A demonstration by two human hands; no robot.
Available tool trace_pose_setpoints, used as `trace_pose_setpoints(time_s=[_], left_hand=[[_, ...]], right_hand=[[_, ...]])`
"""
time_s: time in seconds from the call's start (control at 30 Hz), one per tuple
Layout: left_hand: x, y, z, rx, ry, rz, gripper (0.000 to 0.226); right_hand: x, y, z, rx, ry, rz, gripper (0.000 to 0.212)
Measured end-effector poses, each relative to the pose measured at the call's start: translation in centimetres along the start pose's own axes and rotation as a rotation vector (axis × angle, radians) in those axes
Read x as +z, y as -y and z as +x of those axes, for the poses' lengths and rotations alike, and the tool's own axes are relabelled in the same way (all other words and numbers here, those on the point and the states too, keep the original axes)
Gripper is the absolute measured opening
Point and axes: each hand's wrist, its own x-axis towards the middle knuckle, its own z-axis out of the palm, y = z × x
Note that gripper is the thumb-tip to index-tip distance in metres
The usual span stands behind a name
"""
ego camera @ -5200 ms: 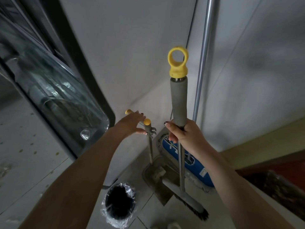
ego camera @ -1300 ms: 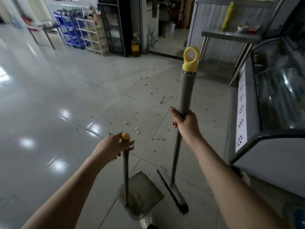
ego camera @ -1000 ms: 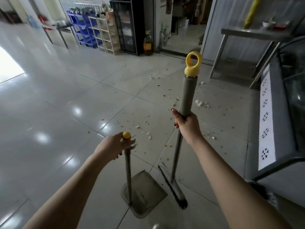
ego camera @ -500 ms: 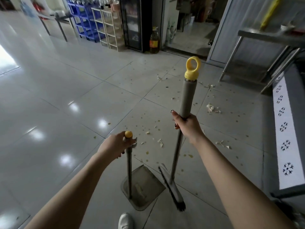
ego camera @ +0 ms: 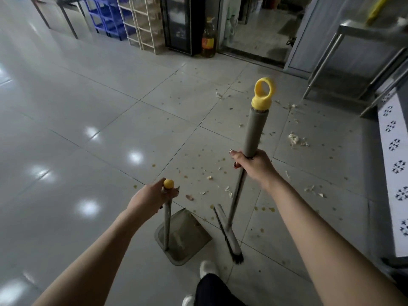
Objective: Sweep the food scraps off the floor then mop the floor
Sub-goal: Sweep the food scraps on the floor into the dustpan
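Low centre of frame, we hold both tools upright over the tiled floor [ego camera: 92, 102]. Left grip [ego camera: 152, 196] is clenched round the top of the dustpan [ego camera: 185, 237] handle, just under its yellow knob. The pan hangs low by the floor, and we can't tell if it touches. Right grip [ego camera: 256, 164] is clenched round the broom [ego camera: 254, 133] shaft at the bottom of its grey foam sleeve, w/ a yellow ring cap on top. The bristle head is just right of the pan, a gap between them.

Food scraps [ego camera: 293, 139] lie scattered ahead, centre to right of frame: small yellow bits near the pan, bigger pale clumps further right. Hemming the mess in are a case w/ white patterned panel [ego camera: 395, 173] along the right edge and a steel surface [ego camera: 357, 29] on legs at upper right, w/ scraps near its feet.

Top of frame, L to R: blue crates [ego camera: 106, 16], beige rack [ego camera: 145, 21], dark glass-door cabinet [ego camera: 181, 23], oil bottle [ego camera: 208, 40], open doorway [ego camera: 260, 29]. Our white shoe [ego camera: 207, 268] shows at bottom centre, near the pan.
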Motion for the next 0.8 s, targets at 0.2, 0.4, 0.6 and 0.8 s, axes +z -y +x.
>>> trace_pose_setpoints(time_s=[0.2,0.4,0.6,0.8], left_hand=[[-2.1,4.3,5.4,-0.076,0.004,0.028,0.028],[-5.0,7.2,11.1,-0.143,-0.03,0.03,0.025],[-7.8,8.6,14.5,-0.162,-0.02,0.047,0.025],[-10.7,9.3,17.6,-0.174,-0.025,0.012,0.02]], right_hand=[[3.4,1.2,5.6,0.017,0.161,-0.17,0.028],[6.6,1.7,11.3,0.066,0.234,-0.275,0.033],[9.4,2.2,15.2,0.128,0.244,-0.352,0.039],[13.3,2.9,18.2,0.186,0.315,-0.417,0.028]])
